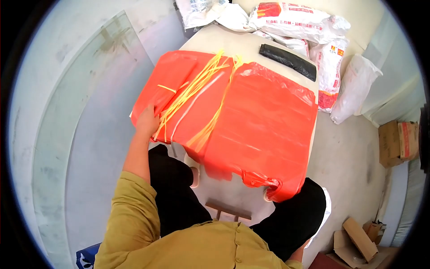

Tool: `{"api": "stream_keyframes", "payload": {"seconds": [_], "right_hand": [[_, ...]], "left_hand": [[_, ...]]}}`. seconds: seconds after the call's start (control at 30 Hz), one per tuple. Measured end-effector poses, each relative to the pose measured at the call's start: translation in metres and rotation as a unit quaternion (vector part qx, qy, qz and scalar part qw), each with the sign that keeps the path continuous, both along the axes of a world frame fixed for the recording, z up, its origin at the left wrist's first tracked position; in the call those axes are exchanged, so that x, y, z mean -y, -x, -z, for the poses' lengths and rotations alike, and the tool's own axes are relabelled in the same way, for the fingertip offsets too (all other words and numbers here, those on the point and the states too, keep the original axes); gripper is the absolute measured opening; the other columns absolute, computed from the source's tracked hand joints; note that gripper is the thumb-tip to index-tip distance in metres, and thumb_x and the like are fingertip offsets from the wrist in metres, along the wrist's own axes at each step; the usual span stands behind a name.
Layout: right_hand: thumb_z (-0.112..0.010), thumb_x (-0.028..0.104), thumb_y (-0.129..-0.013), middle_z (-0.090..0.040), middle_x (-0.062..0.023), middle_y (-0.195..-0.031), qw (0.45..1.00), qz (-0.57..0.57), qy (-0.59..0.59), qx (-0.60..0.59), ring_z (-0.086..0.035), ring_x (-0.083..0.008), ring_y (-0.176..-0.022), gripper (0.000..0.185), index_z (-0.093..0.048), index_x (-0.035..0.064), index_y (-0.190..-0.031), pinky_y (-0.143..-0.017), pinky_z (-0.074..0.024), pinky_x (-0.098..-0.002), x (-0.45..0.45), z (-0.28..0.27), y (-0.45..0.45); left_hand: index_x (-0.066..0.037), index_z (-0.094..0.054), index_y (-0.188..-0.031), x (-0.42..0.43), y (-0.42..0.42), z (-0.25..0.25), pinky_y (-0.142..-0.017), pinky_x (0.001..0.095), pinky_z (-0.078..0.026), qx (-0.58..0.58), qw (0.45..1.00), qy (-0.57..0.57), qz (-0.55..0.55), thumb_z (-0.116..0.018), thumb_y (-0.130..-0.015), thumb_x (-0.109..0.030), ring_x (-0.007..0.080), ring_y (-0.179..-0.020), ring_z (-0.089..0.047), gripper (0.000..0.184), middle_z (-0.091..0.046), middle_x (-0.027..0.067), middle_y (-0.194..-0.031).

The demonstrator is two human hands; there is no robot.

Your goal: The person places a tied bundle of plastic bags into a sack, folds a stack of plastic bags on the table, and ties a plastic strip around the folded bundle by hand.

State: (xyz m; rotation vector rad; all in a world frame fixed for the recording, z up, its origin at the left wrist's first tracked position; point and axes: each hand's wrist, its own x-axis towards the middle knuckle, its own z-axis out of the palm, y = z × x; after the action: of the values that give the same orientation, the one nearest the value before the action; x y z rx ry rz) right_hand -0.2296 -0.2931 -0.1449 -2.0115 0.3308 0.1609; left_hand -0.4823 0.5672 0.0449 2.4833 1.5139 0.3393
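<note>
My left hand [148, 121] is at the near left corner of the table, its fingers curled on the edge of a folded stack of red plastic bags [166, 74]. Beside it, yellow strips [195, 89] and a thin whitish strip [192, 105] lie across the red plastic. To the right spreads a larger flat stack of red plastic bags [266, 119], whose crumpled near edge hangs over the table toward my lap. My right hand is low beside my right thigh; only a bit of skin near the wrist [296, 254] shows, and its fingers are hidden.
A black rolled plastic bundle [288, 61] lies on the far part of the table [215, 38]. White printed sacks [291, 20] lean behind it. Cardboard boxes [394, 143] stand at right, with opened cardboard [354, 240] on the floor. A brown wooden stool bar [228, 210] shows between my legs.
</note>
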Motion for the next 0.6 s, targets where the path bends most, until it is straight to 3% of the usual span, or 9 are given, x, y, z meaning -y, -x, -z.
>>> {"api": "stream_keyframes", "payload": {"seconds": [0.13, 0.23, 0.3, 0.33, 0.4, 0.43, 0.47, 0.53, 0.6], "right_hand": [[-0.054, 0.024, -0.102, -0.063, -0.0160, -0.135, 0.999, -0.007, 0.052, 0.007, -0.063, -0.0259, -0.118, 0.048, -0.056, -0.0005, -0.143, -0.103, -0.0486, -0.0356, -0.003, -0.012, -0.008], [-0.056, 0.022, -0.100, -0.063, -0.0163, -0.135, 0.993, -0.008, 0.113, 0.024, -0.063, -0.0257, -0.117, 0.048, -0.056, -0.0008, -0.143, -0.102, -0.0493, -0.0354, 0.003, -0.024, -0.021], [-0.058, 0.020, -0.100, -0.063, -0.0165, -0.136, 0.983, -0.004, 0.180, 0.046, -0.064, -0.0255, -0.117, 0.048, -0.056, -0.0011, -0.143, -0.101, -0.0498, -0.0353, 0.007, -0.034, -0.032], [-0.060, 0.017, -0.098, -0.063, -0.0167, -0.136, 0.950, -0.021, 0.295, 0.103, -0.064, -0.0248, -0.116, 0.048, -0.055, -0.0015, -0.143, -0.099, -0.0508, -0.0350, 0.004, -0.038, -0.036], [-0.064, 0.013, -0.097, -0.061, -0.0174, -0.139, 0.984, 0.090, 0.135, 0.074, -0.064, -0.0259, -0.120, 0.052, -0.052, -0.0020, -0.145, -0.099, -0.0521, -0.0353, -0.008, -0.068, -0.058], [-0.062, 0.016, -0.100, -0.058, -0.0173, -0.143, 0.987, 0.128, 0.031, 0.096, -0.062, -0.0275, -0.124, 0.052, -0.049, -0.0012, -0.148, -0.101, -0.0515, -0.0365, -0.007, -0.070, -0.075], [-0.060, 0.018, -0.102, -0.055, -0.0173, -0.147, 0.976, 0.165, -0.073, 0.118, -0.060, -0.0291, -0.127, 0.053, -0.046, -0.0003, -0.150, -0.103, -0.0510, -0.0376, -0.005, -0.073, -0.092], [-0.057, 0.024, -0.106, -0.048, -0.0167, -0.153, 0.960, 0.173, -0.167, 0.146, -0.056, -0.0318, -0.133, 0.055, -0.040, 0.0015, -0.154, -0.109, -0.0472, -0.0400, -0.033, -0.117, -0.112], [-0.055, 0.029, -0.108, -0.050, -0.0155, -0.153, 0.951, 0.122, -0.223, 0.176, -0.055, -0.0295, -0.134, 0.053, -0.042, 0.0056, -0.153, -0.112, -0.0445, -0.0407, -0.078, -0.169, -0.121]], "left_hand": [[-0.004, -0.061, -0.134, 0.002, 0.006, -0.008, -0.098, 0.0478, -0.051, 0.043, 0.998, -0.035, -0.004, -0.059, -0.095, -0.015, 0.0408, -0.111, -0.065, 0.041, -0.070, 0.0218, -0.119], [-0.004, -0.061, -0.136, -0.006, 0.004, -0.026, -0.098, 0.0458, -0.052, 0.094, 0.992, 0.006, -0.088, -0.058, -0.096, -0.018, 0.0394, -0.109, -0.066, 0.042, -0.071, 0.0222, -0.114], [-0.003, -0.059, -0.137, -0.038, 0.012, -0.016, -0.096, 0.0450, -0.054, 0.192, 0.975, 0.079, -0.074, -0.057, -0.099, -0.018, 0.0362, -0.110, -0.068, 0.041, -0.071, 0.0213, -0.118], [-0.003, -0.059, -0.137, -0.044, 0.010, -0.022, -0.095, 0.0446, -0.055, 0.239, 0.962, 0.114, -0.066, -0.056, -0.100, -0.018, 0.0346, -0.110, -0.068, 0.041, -0.071, 0.0208, -0.120], [-0.002, -0.056, -0.139, -0.042, -0.002, -0.049, -0.093, 0.0439, -0.057, 0.393, 0.877, 0.263, -0.084, -0.052, -0.103, -0.017, 0.0309, -0.112, -0.069, 0.040, -0.069, 0.0191, -0.125], [-0.002, -0.055, -0.140, -0.032, -0.013, -0.073, -0.093, 0.0435, -0.058, 0.462, 0.817, 0.333, -0.090, -0.051, -0.104, -0.017, 0.0291, -0.113, -0.069, 0.039, -0.068, 0.0183, -0.127], [-0.001, -0.054, -0.141, -0.018, -0.026, -0.100, -0.093, 0.0432, -0.058, 0.488, 0.795, 0.350, -0.082, -0.049, -0.105, -0.016, 0.0283, -0.114, -0.069, 0.039, -0.067, 0.0177, -0.129], [-0.001, -0.051, -0.142, 0.010, -0.050, -0.150, -0.094, 0.0425, -0.059, 0.537, 0.748, 0.385, -0.065, -0.047, -0.107, -0.016, 0.0267, -0.115, -0.068, 0.038, -0.064, 0.0166, -0.133], [-0.002, -0.050, -0.144, 0.019, -0.068, -0.169, -0.098, 0.0431, -0.058, 0.577, 0.702, 0.417, -0.002, -0.052, -0.106, -0.016, 0.0260, -0.119, -0.066, 0.040, -0.062, 0.0154, -0.135]]}}
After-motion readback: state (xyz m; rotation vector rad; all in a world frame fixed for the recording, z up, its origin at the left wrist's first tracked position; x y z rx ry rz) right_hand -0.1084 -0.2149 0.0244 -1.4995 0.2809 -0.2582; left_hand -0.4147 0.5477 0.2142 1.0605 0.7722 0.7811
